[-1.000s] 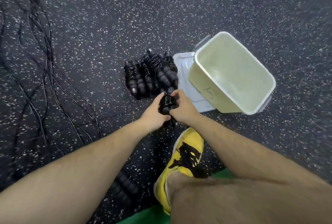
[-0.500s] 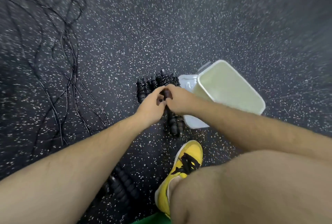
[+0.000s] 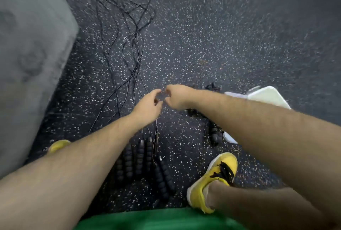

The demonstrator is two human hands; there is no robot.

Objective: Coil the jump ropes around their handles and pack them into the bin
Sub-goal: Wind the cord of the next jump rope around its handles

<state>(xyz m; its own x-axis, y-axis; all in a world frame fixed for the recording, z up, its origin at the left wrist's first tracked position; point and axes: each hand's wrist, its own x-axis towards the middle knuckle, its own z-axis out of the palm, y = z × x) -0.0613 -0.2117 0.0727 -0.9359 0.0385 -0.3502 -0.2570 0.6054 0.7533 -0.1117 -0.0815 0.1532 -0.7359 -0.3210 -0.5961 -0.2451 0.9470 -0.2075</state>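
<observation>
My left hand (image 3: 147, 105) and my right hand (image 3: 178, 95) hover close together above the speckled floor, fingers loosely curled, with nothing between them. Loose black ropes (image 3: 129, 45) lie tangled on the floor beyond my hands. Their ribbed black handles (image 3: 141, 156) lie side by side near my feet. Coiled rope bundles (image 3: 214, 135) sit on the floor, partly hidden behind my right forearm. The pale bin (image 3: 267, 95) stands at the right edge of my right arm, beside its white lid (image 3: 229, 138). The view is blurred by motion.
A grey padded block (image 3: 31, 54) fills the left side. My yellow shoes (image 3: 212, 180) are planted on the floor on either side of the handles. A green mat (image 3: 156, 218) runs along the bottom edge.
My hands let go of the coiled bundle, which now lies by the lid. Both hands and the view swung left toward the loose ropes.
</observation>
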